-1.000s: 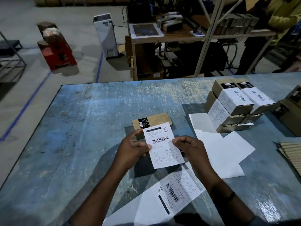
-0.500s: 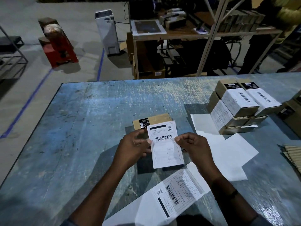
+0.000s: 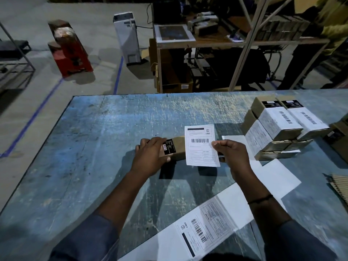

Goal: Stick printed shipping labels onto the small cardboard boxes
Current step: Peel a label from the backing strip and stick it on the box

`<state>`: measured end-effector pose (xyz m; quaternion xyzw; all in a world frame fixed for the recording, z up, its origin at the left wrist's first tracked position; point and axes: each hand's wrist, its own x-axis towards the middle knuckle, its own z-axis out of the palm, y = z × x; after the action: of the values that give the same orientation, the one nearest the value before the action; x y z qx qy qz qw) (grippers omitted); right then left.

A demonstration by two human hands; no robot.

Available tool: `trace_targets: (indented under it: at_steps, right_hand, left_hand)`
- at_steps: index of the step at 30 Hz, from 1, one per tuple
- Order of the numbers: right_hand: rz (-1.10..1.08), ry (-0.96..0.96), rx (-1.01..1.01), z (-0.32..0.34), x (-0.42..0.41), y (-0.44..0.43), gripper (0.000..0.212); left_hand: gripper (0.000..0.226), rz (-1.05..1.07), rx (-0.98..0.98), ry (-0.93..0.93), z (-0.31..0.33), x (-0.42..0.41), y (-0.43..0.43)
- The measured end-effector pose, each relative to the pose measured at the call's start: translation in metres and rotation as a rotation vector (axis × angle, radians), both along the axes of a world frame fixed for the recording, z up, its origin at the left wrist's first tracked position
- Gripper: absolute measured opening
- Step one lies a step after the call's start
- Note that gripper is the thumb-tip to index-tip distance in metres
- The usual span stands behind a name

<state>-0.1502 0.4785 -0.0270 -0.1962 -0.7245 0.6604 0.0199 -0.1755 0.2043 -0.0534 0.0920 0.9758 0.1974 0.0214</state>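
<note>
The left hand (image 3: 150,155) grips the box (image 3: 178,147) and the right hand (image 3: 231,153) pinches 1 label (image 3: 200,146), which could stick crooked if it flops.

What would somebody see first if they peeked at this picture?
Most likely the white shipping label with its barcode, pinched by the right hand over the middle of the blue table. Just left of it, the left hand holds a small cardboard box lying on the table. At the right edge sits a stack of boxes already wearing labels.
</note>
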Motion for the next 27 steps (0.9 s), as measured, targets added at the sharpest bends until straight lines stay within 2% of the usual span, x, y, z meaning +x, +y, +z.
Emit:
trace_targets:
  at_steps: [6,11,14,21,27]
  right_hand:
    - [-0.001,-0.038,-0.024,-0.010,-0.008,-0.008,0.008]
    - [-0.014,-0.030,-0.016,-0.011,-0.012,-0.027,0.009]
    - [-0.010,-0.035,-0.011,-0.016,-0.015,-0.038,0.021]
    - [-0.030,-0.041,0.068,-0.021,-0.021,-0.041,0.024]
    - [-0.008,-0.063,0.060,-0.021,-0.023,-0.036,0.014]
  left_hand:
    - [0.075,-0.148,-0.017,-0.004,0.004,-0.018,-0.020]
    - [0.075,-0.098,0.030,-0.003,-0.001,-0.016,-0.019]
    - [0.076,-0.084,0.056,-0.008,-0.005,-0.014,-0.019]
    - [0.074,-0.086,0.070,0.004,-0.002,-0.012,-0.017]
    - [0.070,-0.120,0.042,0.015,-0.003,-0.011,-0.017]
